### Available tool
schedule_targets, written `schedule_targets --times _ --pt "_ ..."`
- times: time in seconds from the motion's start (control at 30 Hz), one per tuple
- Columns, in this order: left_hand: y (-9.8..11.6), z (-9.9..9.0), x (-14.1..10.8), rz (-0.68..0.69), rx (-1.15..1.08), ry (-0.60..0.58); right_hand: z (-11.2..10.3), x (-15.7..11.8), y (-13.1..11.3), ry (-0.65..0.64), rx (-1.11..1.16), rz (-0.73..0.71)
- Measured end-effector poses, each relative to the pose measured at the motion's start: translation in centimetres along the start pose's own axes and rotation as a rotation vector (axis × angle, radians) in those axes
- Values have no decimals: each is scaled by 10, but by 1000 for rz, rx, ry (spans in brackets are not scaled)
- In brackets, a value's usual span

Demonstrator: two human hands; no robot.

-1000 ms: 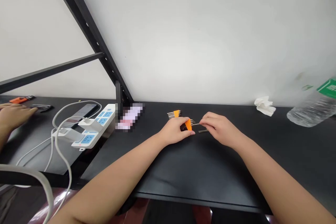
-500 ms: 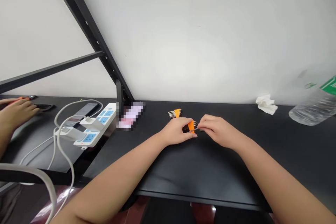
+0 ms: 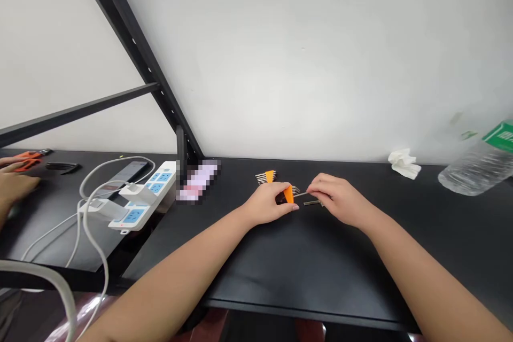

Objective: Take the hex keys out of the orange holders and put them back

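Note:
My left hand [image 3: 266, 204] grips an orange holder [image 3: 288, 194] that carries several metal hex keys. Just right of it, my right hand [image 3: 339, 200] pinches one thin metal hex key [image 3: 302, 194], whose tip points at the holder. Loose hex keys [image 3: 312, 203] lie on the black table below the fingers of my right hand. Behind my left hand rests a second orange holder [image 3: 270, 176] filled with several hex keys.
A white power strip [image 3: 142, 197] with plugs and cables stands at the left, beside a phone [image 3: 126, 176]. Another person's hand [image 3: 18, 187] touches an orange-handled tool [image 3: 30, 160]. Crumpled tissue [image 3: 404, 164] and a clear bottle [image 3: 475, 168] are at the right.
My right hand has drawn slightly away from the orange holder with the hex key. Loose keys now show beneath it. The other person's hand has moved left.

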State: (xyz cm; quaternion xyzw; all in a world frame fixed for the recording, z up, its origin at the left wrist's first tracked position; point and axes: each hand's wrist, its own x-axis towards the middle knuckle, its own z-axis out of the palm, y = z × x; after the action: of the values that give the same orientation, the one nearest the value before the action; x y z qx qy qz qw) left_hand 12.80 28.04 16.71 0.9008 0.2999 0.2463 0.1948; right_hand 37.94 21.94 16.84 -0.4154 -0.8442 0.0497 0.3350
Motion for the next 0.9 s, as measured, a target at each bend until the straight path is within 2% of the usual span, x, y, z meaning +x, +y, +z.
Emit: schedule_targets --times 0.37,0.57,0.73,0.9 --pt "1 0 -2 45 78 -15 1 -1 5 -21 -10 3" --pt "1 3 -2 45 86 -25 13 -2 -1 -53 -87 -52" --pt "4 6 -2 106 60 -42 25 2 -9 -79 1 -65" --pt "4 5 -2 55 27 22 31 6 -8 -18 72 11"
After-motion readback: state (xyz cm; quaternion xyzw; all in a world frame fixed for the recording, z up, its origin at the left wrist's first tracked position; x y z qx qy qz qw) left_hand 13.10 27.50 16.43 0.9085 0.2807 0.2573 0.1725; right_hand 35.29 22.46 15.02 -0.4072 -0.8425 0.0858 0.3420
